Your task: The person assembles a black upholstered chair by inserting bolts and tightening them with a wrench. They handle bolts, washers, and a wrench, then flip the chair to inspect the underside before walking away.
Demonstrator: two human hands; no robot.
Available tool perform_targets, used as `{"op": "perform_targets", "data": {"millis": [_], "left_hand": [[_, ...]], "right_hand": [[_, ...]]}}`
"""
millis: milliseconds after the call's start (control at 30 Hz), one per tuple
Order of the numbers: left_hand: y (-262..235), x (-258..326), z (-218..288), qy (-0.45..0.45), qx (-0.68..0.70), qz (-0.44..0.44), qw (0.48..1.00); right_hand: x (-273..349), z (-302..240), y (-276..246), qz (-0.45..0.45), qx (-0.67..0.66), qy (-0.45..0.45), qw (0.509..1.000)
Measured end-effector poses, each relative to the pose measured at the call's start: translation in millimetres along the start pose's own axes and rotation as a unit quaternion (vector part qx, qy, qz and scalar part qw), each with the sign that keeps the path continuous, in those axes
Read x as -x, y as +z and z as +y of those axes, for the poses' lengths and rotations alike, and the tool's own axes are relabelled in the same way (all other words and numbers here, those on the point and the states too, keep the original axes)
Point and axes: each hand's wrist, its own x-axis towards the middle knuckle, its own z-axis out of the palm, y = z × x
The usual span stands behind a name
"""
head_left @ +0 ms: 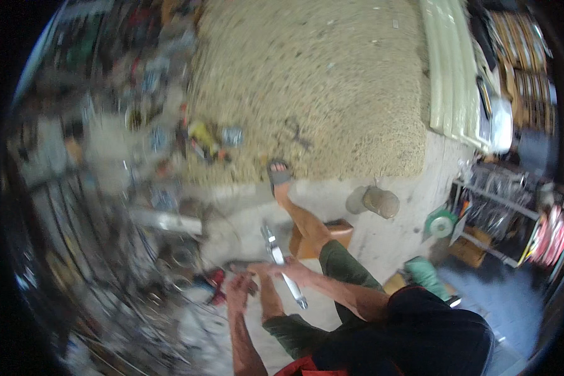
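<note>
Gripping the middle of a slim white-and-silver rigid tube (292, 289), my right hand (293, 273) has fingers wrapped round it, one end jutting out ahead, the other back toward me. It looks stiff, smooth and fairly light, best held mid-length. Left of it, my half-curled left hand (237, 291) is just beside a blurred red object (215, 282); I cannot tell whether it holds anything.
</note>
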Motion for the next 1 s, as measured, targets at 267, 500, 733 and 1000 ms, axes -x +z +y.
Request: {"op": "perform_targets", "data": {"millis": [267, 500, 733, 1000], "left_hand": [[159, 85, 190, 0.059, -0.056, -0.038, 0.996], [292, 120, 364, 0.202, -0.073, -0.128, 0.968], [396, 102, 532, 0.129, -0.048, -0.191, 0.972], [506, 14, 726, 0.053, -0.066, -0.220, 0.972]], "right_hand": [[161, -189, 2, 0.026, 0.049, -0.173, 0.983], [240, -338, -43, 0.115, -0.042, -0.281, 0.952], [304, -499, -94, 0.267, 0.102, -0.370, 0.884], [363, -726, -137, 0.415, 0.305, -0.363, 0.776]]}}
